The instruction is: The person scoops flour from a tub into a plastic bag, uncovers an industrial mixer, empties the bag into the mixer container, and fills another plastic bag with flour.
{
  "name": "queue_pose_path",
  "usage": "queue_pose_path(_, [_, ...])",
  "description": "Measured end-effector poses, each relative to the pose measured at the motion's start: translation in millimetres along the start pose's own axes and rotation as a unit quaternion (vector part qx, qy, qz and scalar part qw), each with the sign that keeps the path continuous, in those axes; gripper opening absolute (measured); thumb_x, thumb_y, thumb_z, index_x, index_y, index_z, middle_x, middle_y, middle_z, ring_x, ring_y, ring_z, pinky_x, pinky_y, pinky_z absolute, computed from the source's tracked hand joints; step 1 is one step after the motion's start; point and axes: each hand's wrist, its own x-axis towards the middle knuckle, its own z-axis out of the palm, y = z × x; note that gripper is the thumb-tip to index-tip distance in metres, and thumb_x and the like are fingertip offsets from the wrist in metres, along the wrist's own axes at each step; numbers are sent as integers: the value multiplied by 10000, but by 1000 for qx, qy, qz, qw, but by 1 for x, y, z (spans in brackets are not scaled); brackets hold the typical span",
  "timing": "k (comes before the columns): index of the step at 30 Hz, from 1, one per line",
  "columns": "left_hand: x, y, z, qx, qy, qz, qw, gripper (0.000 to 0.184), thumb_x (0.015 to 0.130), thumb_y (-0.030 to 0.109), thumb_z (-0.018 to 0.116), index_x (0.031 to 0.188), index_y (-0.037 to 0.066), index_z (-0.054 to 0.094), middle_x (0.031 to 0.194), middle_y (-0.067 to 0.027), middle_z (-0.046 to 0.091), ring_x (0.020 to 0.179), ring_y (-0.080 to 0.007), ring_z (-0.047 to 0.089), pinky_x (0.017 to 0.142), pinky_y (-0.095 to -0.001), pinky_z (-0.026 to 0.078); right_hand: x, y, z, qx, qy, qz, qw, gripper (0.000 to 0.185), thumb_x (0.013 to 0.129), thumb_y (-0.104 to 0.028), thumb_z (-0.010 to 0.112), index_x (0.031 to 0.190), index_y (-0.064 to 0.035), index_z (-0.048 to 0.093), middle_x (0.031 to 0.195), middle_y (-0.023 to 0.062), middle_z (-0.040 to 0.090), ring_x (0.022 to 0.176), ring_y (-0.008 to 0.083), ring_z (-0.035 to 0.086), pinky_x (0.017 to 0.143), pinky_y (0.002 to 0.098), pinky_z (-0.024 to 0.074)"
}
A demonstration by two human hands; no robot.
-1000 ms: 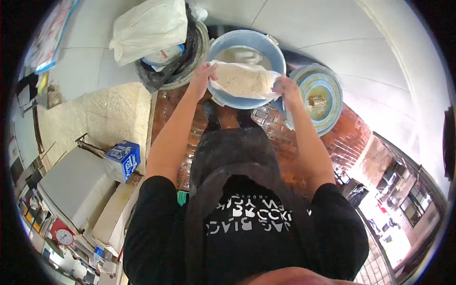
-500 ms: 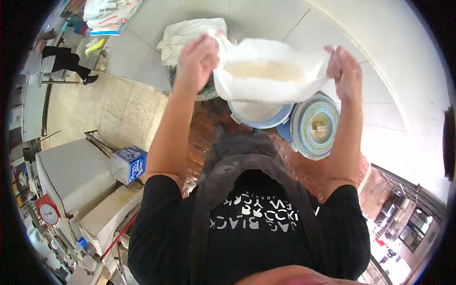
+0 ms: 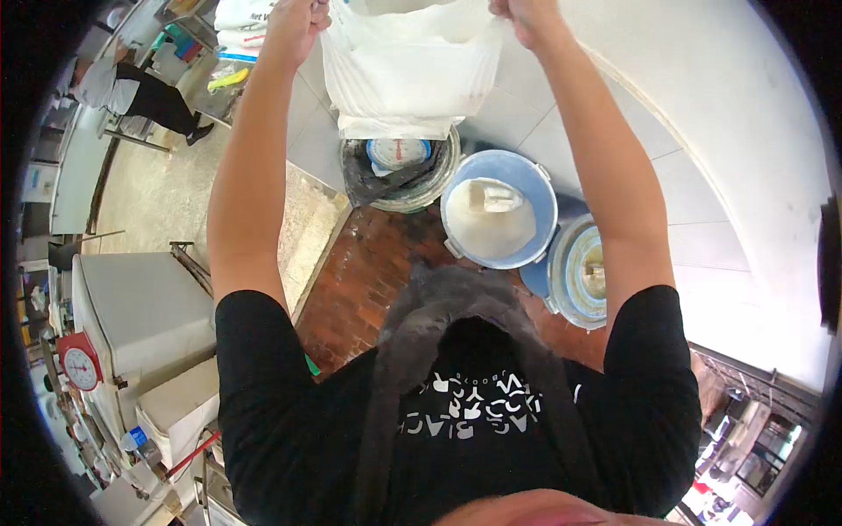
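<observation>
A white plastic bag (image 3: 412, 66) is stretched between my two raised hands at the top of the view. My left hand (image 3: 301, 24) is closed on its upper left edge. On the other side, my right hand (image 3: 529, 19) grips the upper right edge. Beneath the bag is a scale with a round dial (image 3: 399, 154), resting on a dark, round container (image 3: 421, 193); whether the held bag touches the scale I cannot tell. To the right, a blue bucket (image 3: 545, 206) holds white powder (image 3: 491, 232) with a pale scoop (image 3: 496, 196) lying in it.
A blue lidded bucket (image 3: 579, 289) stands right of the open one, partly behind my right arm. Packed white bags (image 3: 241, 35) are at upper left. A red dial scale (image 3: 81, 366) and a grey chest (image 3: 140, 294) are at left. Another person (image 3: 149, 92) stands far left.
Both hands have carried the bag up and leftward, from above the blue bucket to over the dial scale. The bucket's scoop and the scale's dial have come into view.
</observation>
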Motion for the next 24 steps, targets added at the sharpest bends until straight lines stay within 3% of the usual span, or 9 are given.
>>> queue_pose_path(4, [20, -54, -58, 389, -47, 187, 901, 208, 946, 228, 578, 1036, 45, 622, 839, -16, 588, 728, -115, 558, 629, -278, 457, 29, 55, 23, 20, 38, 98, 994, 277, 907, -282, 634, 874, -8, 610, 723, 71, 606, 588, 148, 547, 531, 285, 447])
queue_pose_path(5, [44, -74, -72, 65, 28, -54, 996, 192, 940, 181, 571, 974, -5, 602, 792, -11, 562, 760, -132, 576, 680, -313, 478, 34, 71, 24, 38, 46, 134, 989, 276, 910, -274, 627, 922, 2, 614, 749, 81, 621, 617, 155, 568, 554, 293, 463])
queue_pose_path(6, [36, -77, -74, 262, -14, 56, 963, 192, 936, 185, 578, 938, -7, 591, 796, -16, 561, 761, -136, 573, 698, -319, 480, 43, 92, 21, 50, 35, 142, 988, 277, 910, -265, 624, 958, 7, 608, 780, 89, 633, 650, 163, 583, 584, 306, 475])
queue_pose_path(8, [7, -83, -74, 603, -104, 254, 749, 212, 926, 192, 592, 864, -10, 568, 804, -27, 558, 762, -144, 569, 733, -331, 483, 49, 131, 10, 73, 15, 163, 984, 291, 909, -247, 618, 1030, 17, 598, 843, 106, 657, 717, 177, 613, 645, 334, 499])
queue_pose_path(9, [18, -102, -81, 345, -56, 46, 936, 185, 913, 221, 618, 908, 39, 593, 837, -46, 579, 791, -171, 575, 791, -326, 477, 43, 124, 13, 38, -4, 161, 986, 330, 901, -232, 621, 1094, 30, 568, 865, 112, 662, 746, 185, 621, 681, 341, 504])
queue_pose_path(11, [25, -121, -86, 158, -6, -47, 986, 259, 899, 229, 636, 1114, 102, 567, 902, -63, 599, 834, -229, 592, 826, -336, 466, 32, 113, 14, -34, -38, 162, 986, 441, 883, -201, 626, 1222, 56, 508, 910, 125, 673, 805, 200, 638, 753, 357, 513])
queue_pose_path(15, [18, -125, -62, 95, 95, -92, 987, 198, 871, 241, 639, 992, 94, 587, 790, -6, 568, 693, -130, 541, 611, -281, 455, 31, 137, 24, -40, -47, 135, 989, 723, 847, -170, 630, 1406, 89, 252, 965, 139, 683, 876, 209, 645, 836, 348, 495])
queue_pose_path(17, [16, -114, -54, 116, 60, -79, 988, 240, 846, 241, 656, 1003, 74, 589, 845, -33, 593, 769, -162, 568, 679, -310, 471, 36, 149, 27, -67, -94, 118, 986, 833, 834, -166, 631, 1446, 97, 132, 969, 139, 685, 886, 207, 646, 845, 333, 492])
queue_pose_path(24, [36, -140, -71, 304, 64, -141, 940, 295, 807, 224, 679, 1030, 51, 593, 876, -37, 609, 830, -175, 580, 710, -318, 470, 23, 125, 50, -200, -134, 106, 965, 718, 802, -156, 634, 1383, 116, 314, 878, 120, 674, 837, 195, 637, 796, 313, 488])
